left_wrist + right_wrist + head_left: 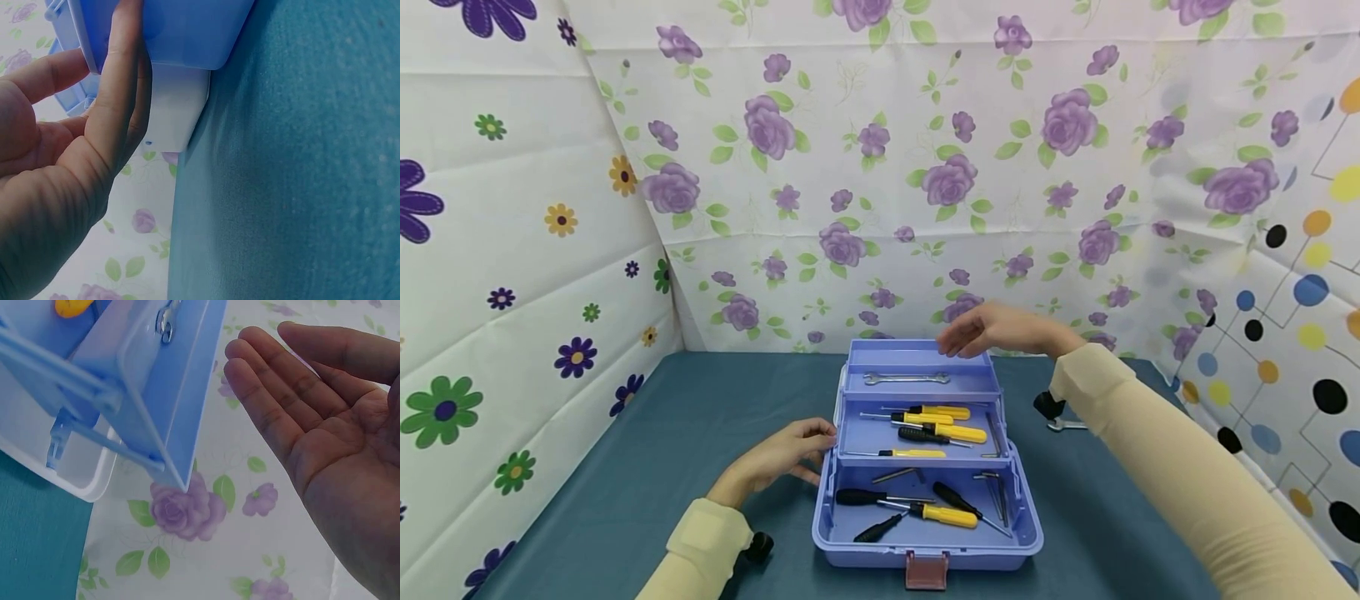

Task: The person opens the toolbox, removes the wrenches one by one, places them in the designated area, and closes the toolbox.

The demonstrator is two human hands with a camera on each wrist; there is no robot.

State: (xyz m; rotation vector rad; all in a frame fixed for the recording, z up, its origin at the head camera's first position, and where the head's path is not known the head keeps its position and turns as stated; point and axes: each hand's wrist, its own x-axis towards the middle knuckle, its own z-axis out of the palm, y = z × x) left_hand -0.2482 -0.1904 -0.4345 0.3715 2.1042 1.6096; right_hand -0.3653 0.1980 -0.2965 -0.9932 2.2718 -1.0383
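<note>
A blue toolbox [833,533] stands with its tiered trays raised in steps at the back. My left hand [786,457] is at its left side, with extended fingers [119,81] touching the blue wall near the tray's edge. Above the top tray's right corner hovers my right hand [992,329], holding nothing. In the right wrist view its palm faces the box and its fingers [269,412] are nearly straight, apart from the tray edge. A wrench [906,378] lies in the upper tray. Several yellow-handled screwdrivers [958,432] fill the middle tray [865,429].
Black-handled screwdrivers [861,497], a yellow screwdriver [943,515] and hex keys [1000,492] lie in the bottom compartment. A pink latch [927,572] hangs at the front. Another wrench [1066,424] lies on the teal tablecloth [737,400] right of the box, partly hidden by the right arm.
</note>
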